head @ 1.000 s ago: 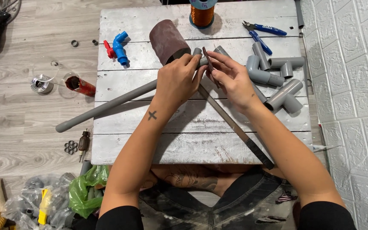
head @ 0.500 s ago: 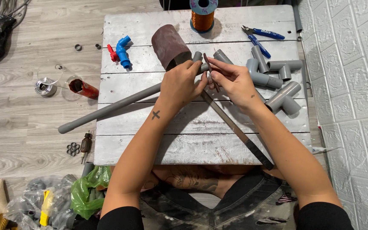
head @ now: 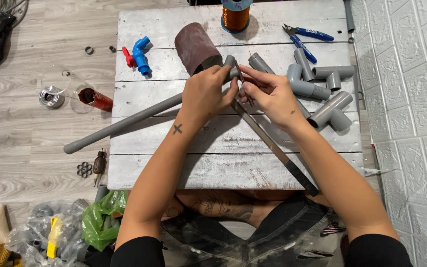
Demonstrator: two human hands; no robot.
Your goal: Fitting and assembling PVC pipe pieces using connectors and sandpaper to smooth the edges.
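Observation:
My left hand [head: 207, 93] grips the far end of a long grey plastic pipe [head: 124, 124] that slants across the white wooden board [head: 233, 170] and past its left edge. An elbow fitting [head: 230, 62] shows just above my fingers. My right hand [head: 268, 91] pinches the upper end of a long thin saw blade [head: 277, 148], which lies slanted toward the board's near right edge. Both hands meet over the pipe's end, next to a brown sandpaper roll [head: 196, 47].
Grey pipe fittings [head: 322, 94] lie at the right, blue-handled cutters [head: 307, 37] beyond them. A copper wire spool [head: 235, 15] stands at the far edge, a blue and red tap [head: 138, 57] at the left. On the floor: small parts, a red tube [head: 95, 98], bags [head: 75, 232].
Both hands stay at the pipe's end. The fingers have shifted slightly around the blade and fitting. The camera view has moved a little.

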